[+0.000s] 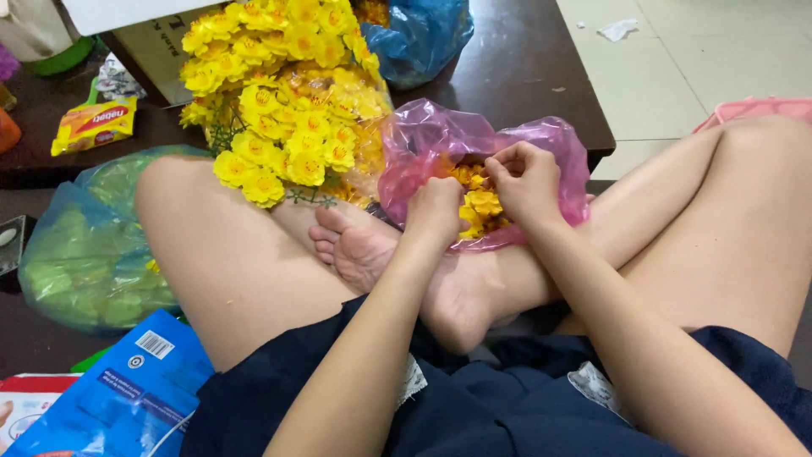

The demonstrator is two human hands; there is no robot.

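Big bunch of yellow artificial flowers (283, 97) leaning beside; could topple. Pink plastic bag (440, 152) of loose yellow blossoms (482, 203) perched on ankles, liable to spill. Left hand (436, 211), right hand (524, 179) pinched on blossoms inside.

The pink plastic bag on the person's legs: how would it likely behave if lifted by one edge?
The pink plastic bag looks thin and crumpled, so it would probably sag and fold rather than hold shape. It likely weighs little, holding only small yellow flower heads. Its mouth is open, so some might spill.
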